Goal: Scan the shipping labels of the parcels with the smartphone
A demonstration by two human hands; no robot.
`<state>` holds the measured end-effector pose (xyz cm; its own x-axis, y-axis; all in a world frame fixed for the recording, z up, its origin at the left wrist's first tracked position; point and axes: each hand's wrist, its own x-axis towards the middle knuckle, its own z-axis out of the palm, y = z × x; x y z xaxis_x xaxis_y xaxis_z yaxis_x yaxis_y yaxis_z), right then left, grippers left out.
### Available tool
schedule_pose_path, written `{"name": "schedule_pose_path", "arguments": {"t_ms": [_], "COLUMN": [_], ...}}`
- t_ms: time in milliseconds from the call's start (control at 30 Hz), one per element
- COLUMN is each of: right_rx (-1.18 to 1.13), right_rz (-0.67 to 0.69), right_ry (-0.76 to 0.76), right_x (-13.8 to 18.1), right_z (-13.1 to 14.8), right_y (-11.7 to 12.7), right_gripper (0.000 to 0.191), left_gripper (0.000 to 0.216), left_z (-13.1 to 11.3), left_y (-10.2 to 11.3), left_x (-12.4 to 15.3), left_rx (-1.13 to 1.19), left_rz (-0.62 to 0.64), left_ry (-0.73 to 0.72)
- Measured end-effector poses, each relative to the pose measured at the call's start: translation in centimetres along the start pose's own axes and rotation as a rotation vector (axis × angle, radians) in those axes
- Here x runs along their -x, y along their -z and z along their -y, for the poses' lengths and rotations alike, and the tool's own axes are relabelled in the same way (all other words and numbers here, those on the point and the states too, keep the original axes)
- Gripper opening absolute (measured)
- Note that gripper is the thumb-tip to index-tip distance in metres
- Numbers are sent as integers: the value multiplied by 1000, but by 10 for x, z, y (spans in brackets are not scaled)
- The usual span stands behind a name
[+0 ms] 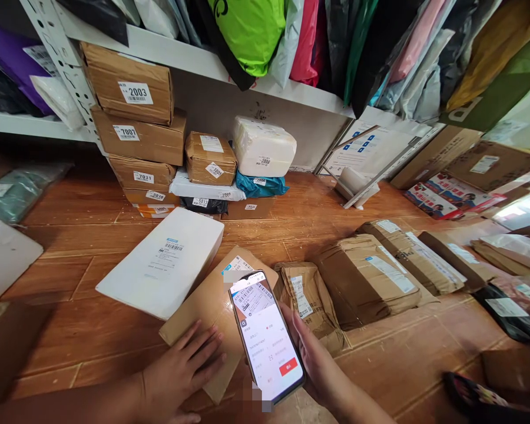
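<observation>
My right hand [320, 362] grips a smartphone [267, 335] whose lit screen shows a barcode label and a red button. The phone hovers over a flat brown cardboard parcel [203, 309] lying on the wooden floor. My left hand [181, 371] rests flat on that parcel's near end with its fingers spread. A white flat parcel [163, 262] with a printed label lies just beyond it to the left. A crumpled brown taped parcel [307, 300] sits right of the phone.
Numbered cardboard boxes [135, 132] and soft bags are stacked under a white shelf [194, 59] at the back. More brown parcels [366, 280] line the floor to the right. Coloured mailer bags [251, 29] hang above. A slippered foot [477, 394] shows at bottom right.
</observation>
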<state>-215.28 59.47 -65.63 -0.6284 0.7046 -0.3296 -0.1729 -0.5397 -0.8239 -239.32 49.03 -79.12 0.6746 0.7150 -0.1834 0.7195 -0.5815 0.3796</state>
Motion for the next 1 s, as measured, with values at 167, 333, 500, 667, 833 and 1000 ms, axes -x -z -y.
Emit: {"name": "schedule_pose_path", "arguments": {"t_ms": [167,333,500,667,833,1000], "right_rx": [-20,-150,-209,-193,-124,-110], "right_rz": [-24,85,-85,-182,-116,-57], "right_ry": [-50,-70,-45,-46,-83,-29], "right_x": [6,20,29,32,39,44], "right_z": [-2,-5,-17,-26,-31,-36], "right_y": [3,0,-9,-11,-1,5], "right_gripper": [55,65,46,45,70,70], "left_gripper": [107,97,87,78,70,71], "left_z": [2,0,-7,-19,-27,-27], "left_y": [-6,-2,1,7,18,16], "left_x": [1,1,0,-1,-5,-5], "left_rx": [-19,-47,-167,-344,-307,-305], "left_rz": [-43,-54,-102,-297,-378,-321], "left_ry": [-8,3,23,82,117,139]}}
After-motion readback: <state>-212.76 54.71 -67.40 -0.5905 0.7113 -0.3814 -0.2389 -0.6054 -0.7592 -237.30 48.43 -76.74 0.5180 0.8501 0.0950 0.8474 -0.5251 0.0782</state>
